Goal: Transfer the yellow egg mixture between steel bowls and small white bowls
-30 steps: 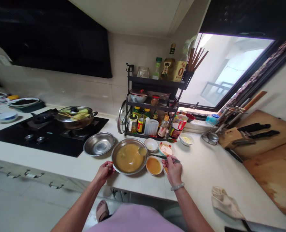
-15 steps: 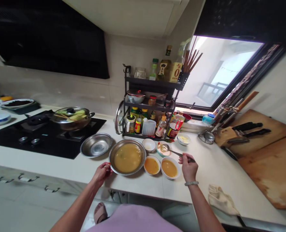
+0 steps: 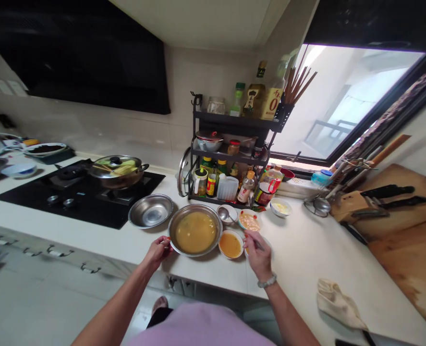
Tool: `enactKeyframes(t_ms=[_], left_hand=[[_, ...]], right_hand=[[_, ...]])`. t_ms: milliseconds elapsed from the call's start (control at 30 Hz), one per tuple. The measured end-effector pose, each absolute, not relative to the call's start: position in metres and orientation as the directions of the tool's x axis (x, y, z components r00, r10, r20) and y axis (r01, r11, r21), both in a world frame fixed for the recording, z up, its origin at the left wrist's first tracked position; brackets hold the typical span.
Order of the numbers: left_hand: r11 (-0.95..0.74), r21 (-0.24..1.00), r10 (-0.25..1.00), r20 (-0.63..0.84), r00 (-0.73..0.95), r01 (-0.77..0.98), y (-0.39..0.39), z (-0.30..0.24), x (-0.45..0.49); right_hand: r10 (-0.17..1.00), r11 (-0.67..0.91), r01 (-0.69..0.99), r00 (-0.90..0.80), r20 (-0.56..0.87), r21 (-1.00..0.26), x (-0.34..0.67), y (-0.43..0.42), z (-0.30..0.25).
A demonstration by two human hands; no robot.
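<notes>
My left hand [image 3: 160, 251] pinches the left rim of a metal basin [image 3: 172, 239] full of cloudy yellowish liquid. A metal spoon [image 3: 223, 214] is in my closed right hand [image 3: 259, 254], its head over a small white bowl [image 3: 233, 222] behind the basin's right side. Part of the spoon's handle is hidden by my fingers. Right of the basin stands a bowl of orange-brown liquid [image 3: 230, 245]. Another white bowl [image 3: 269, 246] lies mostly covered beneath my right hand. Behind it is a bowl with pinkish contents [image 3: 249, 221].
An unfilled metal basin [image 3: 140, 218] stands to the left, beside the black cooktop [image 3: 90, 211] with a lidded pan [image 3: 121, 179]. A rack of bottles [image 3: 230, 156] rises behind the bowls. To the right are a cloth [image 3: 338, 302], a knife block [image 3: 347, 206] and cutting boards [image 3: 410, 259].
My right hand has moved left with the spoon, whose head went from the pinkish bowl to the small white bowl. My left hand stays at the basin's rim. The view has shifted slightly.
</notes>
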State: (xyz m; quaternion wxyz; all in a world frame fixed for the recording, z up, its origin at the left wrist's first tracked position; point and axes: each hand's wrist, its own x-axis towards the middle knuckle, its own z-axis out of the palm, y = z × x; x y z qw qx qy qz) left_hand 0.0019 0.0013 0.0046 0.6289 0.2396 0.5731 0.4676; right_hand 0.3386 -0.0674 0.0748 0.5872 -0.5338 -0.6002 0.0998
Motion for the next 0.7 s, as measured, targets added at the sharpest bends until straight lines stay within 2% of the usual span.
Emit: enactKeyframes(t_ms=[200,433,567,700], left_hand=[[0.458,0.836,0.869,-0.492,-0.045,-0.301,0.002,0.004,-0.001],[0.501,0.819,0.859,-0.509,0.051,-0.28,0.007,0.002,-0.008],[0.523,0.803,0.85,-0.518,0.099,-0.285,0.01,0.002,-0.013],[0.551,0.781,0.834,-0.528,0.16,-0.294,0.012,0.001,-0.016]], right_hand=[[0.833,0.44,0.449,0.121,0.54,-0.778,0.268,-0.046,0.065],[0.885,0.376,0.344,0.144,0.444,-0.861,0.218,-0.017,0.048],[0.917,0.171,0.207,0.323,0.232,-0.963,0.211,-0.011,0.04],[0.841,0.055,0.001,0.538,0.047,-0.998,0.219,-0.011,0.04]])
